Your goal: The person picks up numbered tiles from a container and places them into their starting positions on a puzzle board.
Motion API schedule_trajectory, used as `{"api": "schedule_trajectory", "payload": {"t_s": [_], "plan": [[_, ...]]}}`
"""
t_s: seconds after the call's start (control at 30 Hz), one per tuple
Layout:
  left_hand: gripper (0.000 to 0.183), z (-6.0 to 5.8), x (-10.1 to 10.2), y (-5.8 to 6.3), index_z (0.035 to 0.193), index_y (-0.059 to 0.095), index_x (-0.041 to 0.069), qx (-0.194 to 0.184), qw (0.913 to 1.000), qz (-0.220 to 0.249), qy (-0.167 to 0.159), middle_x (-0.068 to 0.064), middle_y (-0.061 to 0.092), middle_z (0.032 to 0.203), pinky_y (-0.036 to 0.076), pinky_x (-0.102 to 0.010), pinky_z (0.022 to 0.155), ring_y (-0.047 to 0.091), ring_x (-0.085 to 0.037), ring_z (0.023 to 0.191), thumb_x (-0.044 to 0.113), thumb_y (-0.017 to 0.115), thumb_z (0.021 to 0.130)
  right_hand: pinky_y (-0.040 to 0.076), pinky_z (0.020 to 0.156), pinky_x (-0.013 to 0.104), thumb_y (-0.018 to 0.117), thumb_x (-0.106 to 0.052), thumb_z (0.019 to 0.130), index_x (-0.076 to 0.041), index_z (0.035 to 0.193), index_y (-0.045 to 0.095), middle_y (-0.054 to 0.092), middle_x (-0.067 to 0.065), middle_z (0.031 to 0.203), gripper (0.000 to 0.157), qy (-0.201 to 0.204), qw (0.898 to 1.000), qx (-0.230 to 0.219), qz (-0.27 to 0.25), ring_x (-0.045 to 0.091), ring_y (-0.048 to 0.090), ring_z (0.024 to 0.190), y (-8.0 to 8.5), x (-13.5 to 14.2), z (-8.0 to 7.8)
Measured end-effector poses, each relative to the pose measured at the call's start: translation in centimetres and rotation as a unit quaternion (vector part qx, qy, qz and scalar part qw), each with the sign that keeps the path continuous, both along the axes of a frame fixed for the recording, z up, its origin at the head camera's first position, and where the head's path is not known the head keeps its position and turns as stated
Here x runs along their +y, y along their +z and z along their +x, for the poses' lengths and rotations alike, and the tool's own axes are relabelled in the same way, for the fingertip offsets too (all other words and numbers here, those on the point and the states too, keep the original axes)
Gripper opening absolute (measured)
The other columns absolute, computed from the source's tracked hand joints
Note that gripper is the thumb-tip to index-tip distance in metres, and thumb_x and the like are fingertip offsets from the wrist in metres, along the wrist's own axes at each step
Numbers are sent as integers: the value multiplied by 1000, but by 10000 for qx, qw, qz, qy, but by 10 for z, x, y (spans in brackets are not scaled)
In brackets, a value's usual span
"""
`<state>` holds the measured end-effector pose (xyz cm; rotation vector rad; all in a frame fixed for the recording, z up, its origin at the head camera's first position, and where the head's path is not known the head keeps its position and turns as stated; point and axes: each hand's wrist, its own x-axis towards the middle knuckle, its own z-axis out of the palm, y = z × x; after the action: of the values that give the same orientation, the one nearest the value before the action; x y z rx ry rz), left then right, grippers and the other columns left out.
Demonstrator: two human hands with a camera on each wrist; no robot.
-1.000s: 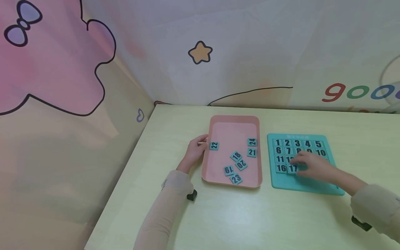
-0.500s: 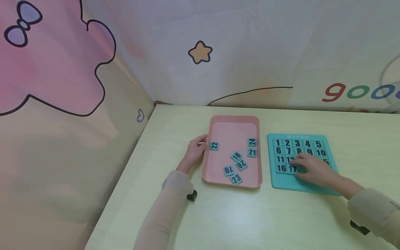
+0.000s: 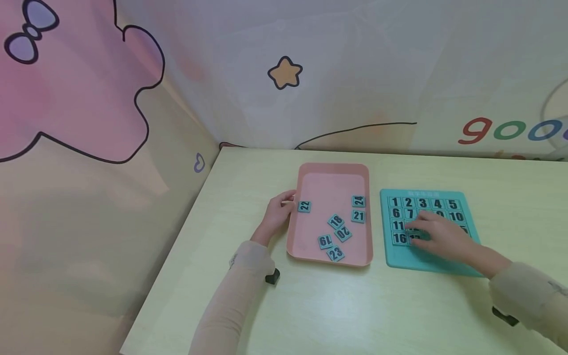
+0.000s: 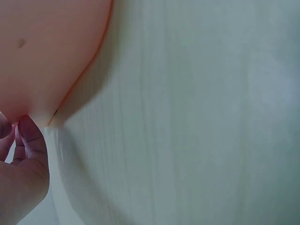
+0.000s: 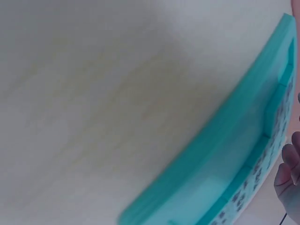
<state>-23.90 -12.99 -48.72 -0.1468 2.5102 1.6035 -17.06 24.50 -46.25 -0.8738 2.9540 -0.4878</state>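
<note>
A pink tray [image 3: 326, 186] lies on the table. My left hand [image 3: 277, 214] pinches the tray's left rim; in the left wrist view, the thumb [image 4: 32, 133] lies against the edge. To the tray's right is a teal number board [image 3: 410, 259], filled with tiles from 1 to at least 17 in rows. My right hand [image 3: 445, 237] is over the board, its fingers loosely bent above the 12 and 17 tiles and partly covering them. Nothing shows between its thumb and fingers; whether the fingertips touch the tiles is hard to tell.
Loose number tiles lie in the tray, among them tile 22 [image 3: 304, 206] at the left, tile 24 [image 3: 358, 201] at the right and tile 23 [image 3: 335, 253] near the front. A printed wall sheet [image 3: 355, 88] stands behind the table [image 3: 319, 310].
My right hand has shifted slightly left over the board, from beside tile 17 to over it. My left hand and the tray have stayed in place.
</note>
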Motion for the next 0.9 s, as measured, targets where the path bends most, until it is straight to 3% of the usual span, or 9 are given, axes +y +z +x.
{"api": "schedule_trajectory", "payload": {"t_s": [0.2,0.5,0.67,0.77,0.9], "plan": [[42,0,0,1,126,50,15,-6,10000,40,3,-8,53,115,47,-26,76,53,-18,89,9,47,85,50,73,38,66,-22,75,-9,105,64,58,6,96,33,12,9998,-190,-4,18,52,85,16,-20,-12],[41,1,0,2,125,50,13,89,10000,22,-33,-10,53,114,47,-26,75,54,-19,88,7,47,84,48,77,38,66,-17,75,-11,111,62,58,7,103,36,380,9986,-352,-123,21,52,93,35,-68,-33],[42,2,0,4,125,50,13,2,10000,46,-8,-9,53,115,47,-27,77,54,-19,89,8,47,84,47,82,41,68,-18,74,-11,109,63,58,9,108,36,712,9969,-333,-3,24,52,99,34,-90,-42],[41,2,0,3,125,50,13,-10,10000,61,-8,-9,53,115,47,-26,77,54,-19,89,8,48,84,47,79,38,69,-18,73,-11,109,63,59,7,104,37,806,9962,-340,37,21,51,94,30,-100,-48],[41,1,0,3,126,50,12,-15,9999,125,-2,-10,53,115,47,-26,76,54,-19,88,8,48,84,47,77,34,69,-14,73,-12,112,61,57,5,101,39,823,9947,-621,-24,17,50,91,25,-112,-55]]}}
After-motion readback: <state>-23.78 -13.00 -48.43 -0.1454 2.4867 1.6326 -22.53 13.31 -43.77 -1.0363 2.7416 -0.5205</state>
